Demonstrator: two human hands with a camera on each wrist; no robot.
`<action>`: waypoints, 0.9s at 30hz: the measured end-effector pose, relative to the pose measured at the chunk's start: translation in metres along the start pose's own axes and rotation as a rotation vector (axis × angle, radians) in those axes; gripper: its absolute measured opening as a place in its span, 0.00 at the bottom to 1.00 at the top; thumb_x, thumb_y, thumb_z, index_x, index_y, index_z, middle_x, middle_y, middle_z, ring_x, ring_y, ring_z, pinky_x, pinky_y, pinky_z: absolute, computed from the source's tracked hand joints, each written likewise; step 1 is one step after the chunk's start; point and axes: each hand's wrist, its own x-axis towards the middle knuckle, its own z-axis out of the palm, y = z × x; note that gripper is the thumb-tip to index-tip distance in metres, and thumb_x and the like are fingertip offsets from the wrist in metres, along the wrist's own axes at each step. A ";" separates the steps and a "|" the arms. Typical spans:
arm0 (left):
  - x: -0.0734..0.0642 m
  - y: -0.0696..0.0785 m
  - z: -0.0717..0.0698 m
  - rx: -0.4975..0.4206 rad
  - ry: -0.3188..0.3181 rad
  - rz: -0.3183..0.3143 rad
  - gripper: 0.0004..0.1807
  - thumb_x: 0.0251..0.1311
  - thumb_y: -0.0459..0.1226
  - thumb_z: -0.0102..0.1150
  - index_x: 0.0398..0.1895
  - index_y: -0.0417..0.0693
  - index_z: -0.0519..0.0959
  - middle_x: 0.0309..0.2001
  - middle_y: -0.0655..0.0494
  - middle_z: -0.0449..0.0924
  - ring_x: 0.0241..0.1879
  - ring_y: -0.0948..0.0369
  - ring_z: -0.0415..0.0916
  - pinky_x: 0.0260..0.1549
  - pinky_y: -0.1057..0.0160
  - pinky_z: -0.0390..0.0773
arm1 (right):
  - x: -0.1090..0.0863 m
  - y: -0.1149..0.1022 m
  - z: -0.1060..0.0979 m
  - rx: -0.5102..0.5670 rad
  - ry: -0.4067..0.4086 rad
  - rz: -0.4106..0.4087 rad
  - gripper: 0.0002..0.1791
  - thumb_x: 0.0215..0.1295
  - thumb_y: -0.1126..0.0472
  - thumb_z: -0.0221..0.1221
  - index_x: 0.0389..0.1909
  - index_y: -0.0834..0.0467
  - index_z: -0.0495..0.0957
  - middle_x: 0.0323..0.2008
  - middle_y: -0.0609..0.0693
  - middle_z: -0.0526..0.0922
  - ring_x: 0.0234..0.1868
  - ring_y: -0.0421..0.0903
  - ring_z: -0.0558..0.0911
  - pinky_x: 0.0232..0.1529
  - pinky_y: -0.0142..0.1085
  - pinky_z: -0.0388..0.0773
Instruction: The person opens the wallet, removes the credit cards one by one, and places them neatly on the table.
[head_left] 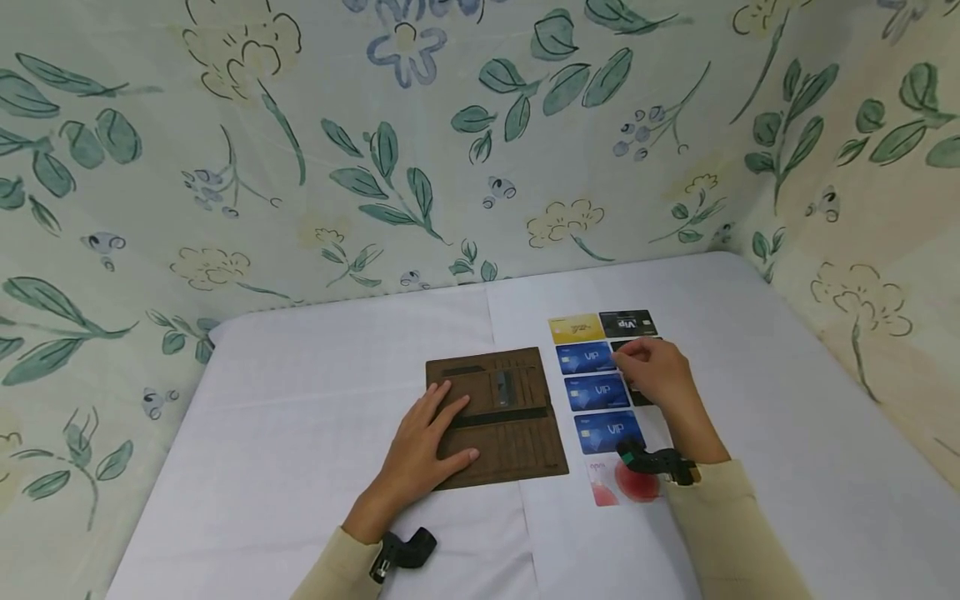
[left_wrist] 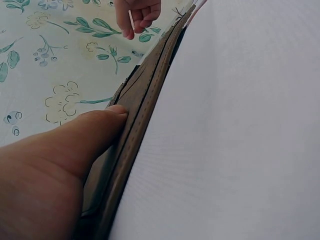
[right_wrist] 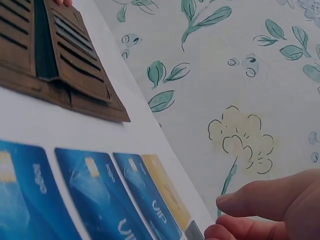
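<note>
A brown wallet (head_left: 495,467) lies unfolded, with rows of card slots and one greyish card (head_left: 506,388) in an upper slot. My left hand (head_left: 416,450) rests on the wallet's left side with its fingers spread. My right hand (head_left: 660,375) is over the cards, fingertips right at the right end of the uppermost blue VIP card (head_left: 583,358). In the right wrist view, its thumb (right_wrist: 240,196) and bent fingers show nothing between them. Two more blue cards (head_left: 597,392) lie below in the column. Dark cards beside them are partly hidden under the right hand.
A gold card (head_left: 576,328) and a black VIP card (head_left: 628,323) top the card rows. A white-and-red card (head_left: 603,487) lies nearest me, partly under the right wrist camera (head_left: 660,462). White cloth (head_left: 300,417) covers the table; a floral curtain (head_left: 450,167) hangs behind and right.
</note>
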 end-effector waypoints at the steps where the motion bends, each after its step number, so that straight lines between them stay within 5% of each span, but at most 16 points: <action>1: 0.000 0.000 0.000 0.001 0.002 0.001 0.40 0.50 0.62 0.54 0.66 0.59 0.61 0.69 0.52 0.49 0.68 0.51 0.44 0.60 0.44 0.52 | -0.005 -0.011 -0.002 0.022 -0.020 0.003 0.27 0.57 0.37 0.53 0.42 0.58 0.75 0.34 0.56 0.78 0.29 0.50 0.78 0.23 0.38 0.78; 7: 0.000 -0.001 0.001 -0.012 -0.019 0.000 0.40 0.50 0.62 0.53 0.66 0.59 0.59 0.69 0.51 0.47 0.68 0.50 0.42 0.60 0.44 0.50 | -0.024 -0.058 -0.005 0.081 -0.078 0.021 0.22 0.57 0.45 0.57 0.41 0.59 0.75 0.36 0.57 0.78 0.27 0.50 0.79 0.20 0.38 0.77; 17: 0.000 0.000 0.001 -0.014 -0.008 0.001 0.40 0.50 0.62 0.54 0.66 0.59 0.59 0.69 0.51 0.48 0.68 0.51 0.43 0.60 0.44 0.50 | 0.005 -0.030 0.052 0.072 -0.065 -0.077 0.27 0.54 0.32 0.51 0.40 0.49 0.76 0.29 0.47 0.80 0.26 0.43 0.78 0.25 0.33 0.77; 27: 0.000 0.001 0.001 0.006 -0.008 -0.016 0.40 0.49 0.61 0.55 0.66 0.60 0.60 0.69 0.51 0.49 0.68 0.50 0.43 0.60 0.43 0.52 | -0.041 -0.112 0.024 0.283 -0.265 -0.041 0.14 0.59 0.54 0.58 0.39 0.61 0.77 0.33 0.55 0.81 0.27 0.45 0.81 0.29 0.38 0.80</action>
